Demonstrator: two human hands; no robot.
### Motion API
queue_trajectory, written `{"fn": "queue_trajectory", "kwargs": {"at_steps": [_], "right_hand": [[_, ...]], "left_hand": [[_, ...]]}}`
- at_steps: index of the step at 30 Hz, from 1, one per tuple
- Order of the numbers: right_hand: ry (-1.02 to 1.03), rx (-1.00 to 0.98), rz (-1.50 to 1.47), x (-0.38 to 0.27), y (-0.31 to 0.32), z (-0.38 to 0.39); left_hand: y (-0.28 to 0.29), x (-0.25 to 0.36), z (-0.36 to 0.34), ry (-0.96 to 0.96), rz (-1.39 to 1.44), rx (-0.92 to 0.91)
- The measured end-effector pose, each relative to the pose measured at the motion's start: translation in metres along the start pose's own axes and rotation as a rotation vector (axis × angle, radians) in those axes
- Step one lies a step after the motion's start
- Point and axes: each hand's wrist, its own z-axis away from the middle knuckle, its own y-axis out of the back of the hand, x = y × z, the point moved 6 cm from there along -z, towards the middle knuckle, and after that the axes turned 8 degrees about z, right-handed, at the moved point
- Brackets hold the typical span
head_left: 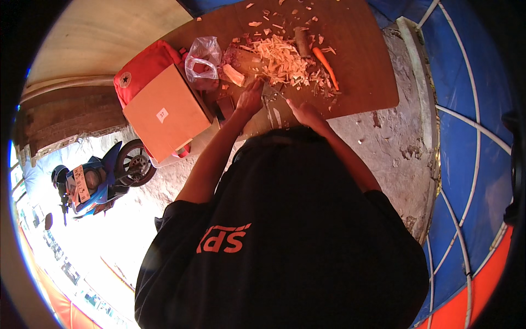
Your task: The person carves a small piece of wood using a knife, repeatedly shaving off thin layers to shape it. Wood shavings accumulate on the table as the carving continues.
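Note:
My left hand [250, 98] is closed at the table's near edge; what its fingers hold is too small to make out. My right hand [307, 113], also closed, grips what looks like a knife [275, 92], its thin grey blade slanting toward my left fingers. Just beyond my left hand lies a pale carved wood block [234, 75]. Past both hands a heap of wood shavings [282, 59] covers the tabletop. A brown wooden cylinder [302, 42] lies at the heap's far right, with a long orange tapered object [326, 67] beside it.
A clear plastic bag [203, 59] stands on the brown table [367, 71], left of the shavings. Nearer on the left are a cardboard box [167, 115] and a red bag [143, 68]. A blue motorbike [101, 178] is parked at left; blue sheeting [455, 71] hangs at right.

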Motion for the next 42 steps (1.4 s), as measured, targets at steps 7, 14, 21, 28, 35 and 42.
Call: {"fn": "queue_trajectory", "kwargs": {"at_steps": [7,14,21,28,35,42], "right_hand": [[-0.082,-0.001,-0.023,0.008,-0.010,-0.018],[-0.129,0.003,-0.113,0.014,0.024,0.032],[-0.227,-0.065,-0.015,0.008,0.033,0.011],[-0.234,-0.098,-0.068,0.006,0.030,0.012],[-0.213,-0.179,-0.068,-0.005,0.024,-0.002],[-0.199,-0.117,-0.026,0.009,0.031,0.012]], "left_hand": [[0.008,0.012,-0.002,0.014,-0.177,-0.017],[0.008,0.013,0.002,-0.012,-0.173,0.035],[0.003,0.011,0.002,-0.009,-0.262,0.006],[0.002,0.011,0.003,0.007,-0.248,-0.022],[0.003,0.012,0.002,-0.005,-0.258,0.003],[0.006,0.011,0.003,0.015,-0.251,0.001]]}}
